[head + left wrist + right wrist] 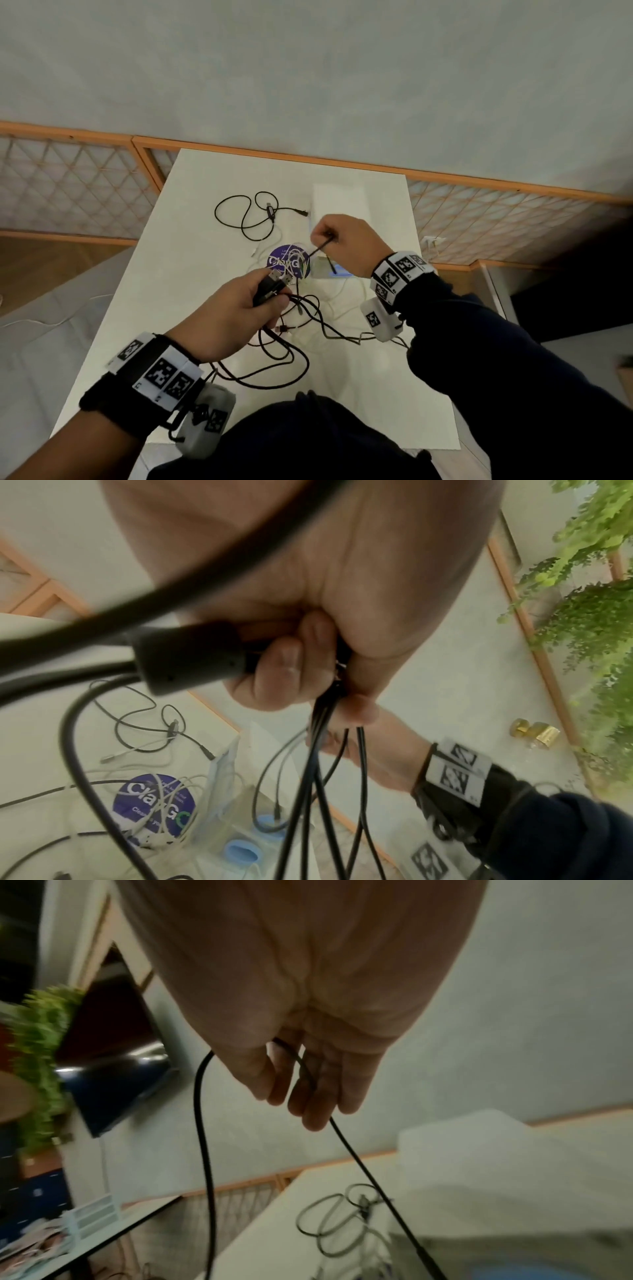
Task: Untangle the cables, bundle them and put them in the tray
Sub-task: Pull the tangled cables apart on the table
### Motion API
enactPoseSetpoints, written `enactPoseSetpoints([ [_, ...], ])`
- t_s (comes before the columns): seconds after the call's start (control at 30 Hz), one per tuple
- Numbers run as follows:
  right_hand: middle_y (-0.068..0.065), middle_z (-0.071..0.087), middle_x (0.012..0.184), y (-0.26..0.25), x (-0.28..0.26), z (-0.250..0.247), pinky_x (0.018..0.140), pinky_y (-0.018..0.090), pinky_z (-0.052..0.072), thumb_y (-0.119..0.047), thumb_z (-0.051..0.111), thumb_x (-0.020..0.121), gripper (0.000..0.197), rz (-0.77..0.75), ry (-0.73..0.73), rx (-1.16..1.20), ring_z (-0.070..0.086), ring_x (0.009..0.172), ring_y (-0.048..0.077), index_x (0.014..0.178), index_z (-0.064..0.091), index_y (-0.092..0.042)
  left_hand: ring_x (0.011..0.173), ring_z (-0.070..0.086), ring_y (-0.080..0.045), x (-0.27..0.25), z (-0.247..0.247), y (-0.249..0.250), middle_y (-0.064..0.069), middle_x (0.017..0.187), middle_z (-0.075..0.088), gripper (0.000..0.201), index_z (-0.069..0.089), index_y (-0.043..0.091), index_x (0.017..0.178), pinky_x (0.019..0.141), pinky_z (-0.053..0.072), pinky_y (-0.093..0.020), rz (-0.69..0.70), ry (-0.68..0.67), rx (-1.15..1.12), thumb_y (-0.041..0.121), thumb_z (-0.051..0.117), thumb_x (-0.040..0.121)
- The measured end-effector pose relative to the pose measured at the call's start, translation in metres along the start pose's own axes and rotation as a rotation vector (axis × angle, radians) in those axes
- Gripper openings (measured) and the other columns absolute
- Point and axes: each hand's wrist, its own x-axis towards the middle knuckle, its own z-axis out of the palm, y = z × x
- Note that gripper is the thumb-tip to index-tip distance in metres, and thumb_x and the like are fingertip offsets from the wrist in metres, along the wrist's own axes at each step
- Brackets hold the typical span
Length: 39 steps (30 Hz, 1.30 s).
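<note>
My left hand (239, 308) is raised over the white table (191, 240) and grips a bunch of black cable plugs (274, 284), one a USB plug; in the left wrist view the black cables (318, 791) hang down from the left hand (308, 669). My right hand (342, 240) is higher and to the right, pinching a thin black cable (320, 247) that runs taut toward the left hand; the right wrist view shows the black cable (202, 1123) looped through the right hand (308, 1085). The translucent white tray (342, 202) stands behind the right hand.
A separate black cable (246, 214) lies in loops at the table's back left. White cables (329, 305) tangle over a round purple sticker (286, 262) at the centre. A clear packet with blue caps (243, 853) lies beside the sticker. Loose black loops (281, 359) trail to the front edge.
</note>
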Motion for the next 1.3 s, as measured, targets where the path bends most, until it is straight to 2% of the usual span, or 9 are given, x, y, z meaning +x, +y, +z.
enactPoseSetpoints([
  [0.27,0.007,0.068,0.093,0.124,-0.040,0.004,0.069,0.031,0.042,-0.035,0.057,0.104,0.026,0.464,0.063,-0.048,0.065,0.085,0.028,0.092,0.070,-0.015,0.056,0.051,0.000,-0.016,-0.013,-0.015,0.015,0.062,0.056,0.006,0.069,0.007,0.104,0.054,0.041,-0.011,-0.189,-0.046,-0.196,0.011,0.065,0.102],
  [0.4,0.009,0.065,0.078,0.145,-0.062,-0.006,0.062,0.032,0.048,-0.034,0.052,0.106,0.037,0.616,0.073,0.184,0.061,0.074,0.027,0.091,0.071,-0.008,0.060,0.051,0.000,-0.012,-0.011,-0.025,0.016,0.064,0.056,0.012,0.066,0.014,0.093,0.067,0.043,-0.027,-0.187,0.005,-0.035,0.023,0.068,0.101],
  [0.53,0.008,0.072,0.086,0.125,-0.089,-0.039,0.071,0.027,0.061,-0.013,0.059,0.104,0.017,0.530,0.391,0.623,0.066,0.072,0.018,0.105,0.074,-0.004,0.056,0.045,-0.002,-0.007,-0.005,-0.029,0.015,0.062,0.055,0.024,0.059,0.013,0.086,0.065,0.039,-0.033,-0.202,0.031,0.068,0.030,0.066,0.102],
  [0.67,0.011,0.069,0.092,0.134,-0.124,-0.065,0.066,0.017,0.056,-0.003,0.062,0.101,0.014,0.520,0.484,0.566,0.061,0.075,0.018,0.109,0.073,-0.007,0.050,0.049,-0.001,-0.001,0.004,-0.019,0.014,0.063,0.064,0.023,0.065,0.017,0.087,0.061,0.041,-0.031,-0.227,0.054,0.073,0.032,0.063,0.103],
  [0.87,0.004,0.076,0.085,0.214,-0.172,-0.048,0.080,0.045,0.064,-0.023,0.072,0.094,0.018,0.823,0.320,0.191,0.073,0.074,0.024,0.111,0.073,-0.017,0.045,0.052,0.004,0.007,0.018,0.013,0.024,0.044,0.056,0.019,0.073,0.019,0.097,0.053,0.035,-0.027,-0.214,0.060,0.032,0.028,0.059,0.105],
  [1.0,0.001,0.075,0.085,0.270,-0.197,-0.023,0.070,0.036,0.062,-0.028,0.069,0.094,0.034,0.993,0.205,0.147,0.072,0.070,0.018,0.125,0.071,-0.014,0.061,0.052,-0.011,0.009,0.018,0.013,0.026,0.057,0.061,0.025,0.076,0.020,0.087,0.062,0.040,-0.033,-0.198,0.046,0.067,0.030,0.061,0.104],
  [1.07,0.007,0.075,0.104,0.278,-0.200,-0.015,0.072,0.035,0.058,-0.023,0.065,0.094,0.044,1.036,0.136,0.095,0.073,0.081,0.024,0.138,0.061,-0.016,0.061,0.052,-0.011,0.009,0.017,0.010,0.025,0.058,0.060,0.029,0.073,0.017,0.081,0.062,0.040,-0.032,-0.207,0.063,0.071,0.031,0.063,0.103],
  [1.17,0.012,0.067,0.134,0.265,-0.193,-0.008,0.092,0.037,0.054,-0.019,0.057,0.093,0.058,1.027,0.054,-0.022,0.067,0.115,0.033,0.150,0.049,-0.020,0.049,0.047,-0.001,0.009,0.016,0.003,0.019,0.054,0.056,0.028,0.065,0.014,0.080,0.057,0.037,-0.030,-0.208,0.096,0.053,0.031,0.063,0.103],
  [1.3,0.001,0.071,0.108,0.201,-0.161,0.009,0.087,0.031,0.049,-0.026,0.058,0.099,0.033,0.774,0.038,-0.056,0.067,0.109,0.025,0.130,0.065,-0.019,0.046,0.043,-0.002,0.004,0.011,-0.002,0.016,0.054,0.053,0.025,0.058,0.023,0.080,0.054,0.040,-0.029,-0.235,0.151,0.019,0.035,0.064,0.102],
])
